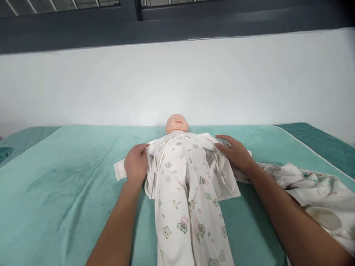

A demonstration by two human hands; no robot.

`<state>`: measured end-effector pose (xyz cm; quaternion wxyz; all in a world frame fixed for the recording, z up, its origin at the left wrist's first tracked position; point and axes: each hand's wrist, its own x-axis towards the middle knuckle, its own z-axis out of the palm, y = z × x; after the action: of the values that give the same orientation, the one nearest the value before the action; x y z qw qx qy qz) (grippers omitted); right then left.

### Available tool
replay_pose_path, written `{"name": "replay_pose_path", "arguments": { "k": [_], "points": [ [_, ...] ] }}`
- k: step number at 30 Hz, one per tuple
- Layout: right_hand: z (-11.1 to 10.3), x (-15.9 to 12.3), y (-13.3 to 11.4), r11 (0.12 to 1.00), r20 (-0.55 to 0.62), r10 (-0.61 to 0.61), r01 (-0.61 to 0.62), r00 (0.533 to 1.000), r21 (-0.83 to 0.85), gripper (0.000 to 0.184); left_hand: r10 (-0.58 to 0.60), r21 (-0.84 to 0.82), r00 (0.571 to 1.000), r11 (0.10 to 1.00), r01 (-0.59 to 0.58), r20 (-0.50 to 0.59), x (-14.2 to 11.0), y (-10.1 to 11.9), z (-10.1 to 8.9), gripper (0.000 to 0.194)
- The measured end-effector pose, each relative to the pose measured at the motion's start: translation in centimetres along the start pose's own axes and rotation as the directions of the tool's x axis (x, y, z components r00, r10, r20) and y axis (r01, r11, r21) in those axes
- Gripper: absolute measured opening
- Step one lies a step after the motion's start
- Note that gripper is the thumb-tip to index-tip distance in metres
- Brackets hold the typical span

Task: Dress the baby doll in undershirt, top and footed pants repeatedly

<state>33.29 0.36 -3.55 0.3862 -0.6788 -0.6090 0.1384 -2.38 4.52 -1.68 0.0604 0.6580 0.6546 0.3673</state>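
Note:
A bald baby doll point(176, 123) lies on its back, head toward the wall. White baby trousers point(182, 187) printed with small bears are spread over its front, covering most of the body. A white baby shirt point(227, 184) shows out from under the trousers on both sides. At the doll's left-hand side in view, my left hand point(137, 162) has its fingers curled at the shirt's edge. Opposite it, my right hand point(235, 151) rests by the other shoulder, thumb and forefinger stretched apart and touching the white cloth.
A teal padded cover point(80, 192) lies beneath everything. Crumpled printed white cloth point(321, 193) is heaped at the right, partly behind my right forearm. Beyond the far edge rises a white wall point(105, 85), under a dark window frame point(190, 28) with bars.

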Motion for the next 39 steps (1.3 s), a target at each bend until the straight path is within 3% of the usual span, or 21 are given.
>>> {"name": "replay_pose_path", "arguments": {
  "k": [5, 8, 12, 17, 21, 24, 27, 30, 32, 35, 39],
  "points": [
    [1.0, -1.0, -1.7, 0.964, -0.179, -0.16, 0.114, 0.971, -0.241, 0.035, 0.188, 0.14, 0.982, 0.973, -0.182, -0.028, -0.4, 1.2, 0.8, 0.034],
    [1.5, -1.8, -3.2, 0.962, -0.201, -0.135, 0.081, 0.97, -0.259, 0.033, 0.236, 0.192, 0.971, 0.952, -0.239, 0.037, -0.6, 1.9, 1.3, 0.036],
    [2.1, -1.8, -4.1, 0.987, -0.163, -0.084, 0.059, 0.983, -0.151, 0.029, 0.172, 0.113, 0.985, 0.978, -0.173, 0.023, -0.3, 1.7, 1.6, 0.037],
    [1.6, -0.7, -2.7, 0.974, -0.203, 0.129, -0.086, 0.971, 0.208, 0.026, 0.078, 0.043, 0.997, 0.996, -0.078, -0.008, 0.2, 0.7, 1.6, 0.037],
    [0.4, -0.5, -1.5, 0.98, -0.255, 0.176, -0.144, 0.951, 0.137, 0.031, -0.078, 0.017, 0.996, 0.997, 0.079, -0.033, 0.3, -0.1, 1.4, 0.037],
    [0.1, -1.2, -2.1, 0.991, -0.242, 0.015, -0.047, 0.97, -0.126, 0.034, -0.073, 0.026, 0.995, 0.997, 0.074, -0.063, 0.3, -0.6, 1.5, 0.037],
    [0.6, -2.4, -3.4, 0.899, -0.159, -0.287, 0.208, 0.945, -0.385, 0.038, 0.118, 0.044, 0.989, 0.992, -0.114, -0.087, 0.2, -0.8, 1.8, 0.039],
    [1.7, -3.6, -4.2, 0.835, -0.038, -0.383, 0.329, 0.923, -0.442, 0.043, 0.278, 0.09, 0.959, 0.958, -0.273, -0.056, -0.4, -0.6, 1.7, 0.043],
    [2.6, -4.6, -4.1, 0.853, 0.003, -0.32, 0.289, 0.948, -0.434, 0.05, 0.317, 0.149, 0.948, 0.938, -0.312, -0.01, -1.2, -0.2, 1.5, 0.044],
    [3.3, -6.3, -3.7, 0.886, 0.015, -0.145, 0.136, 0.989, -0.443, 0.062, 0.332, 0.234, 0.942, 0.913, -0.334, 0.048, -2.8, 0.1, 1.0, 0.046],
    [3.2, -8.7, -3.7, 0.878, 0.04, -0.029, 0.045, 0.999, -0.476, 0.064, 0.275, 0.264, 0.961, 0.924, -0.276, 0.041, -4.9, -0.5, 0.1, 0.04]
  ]
}}
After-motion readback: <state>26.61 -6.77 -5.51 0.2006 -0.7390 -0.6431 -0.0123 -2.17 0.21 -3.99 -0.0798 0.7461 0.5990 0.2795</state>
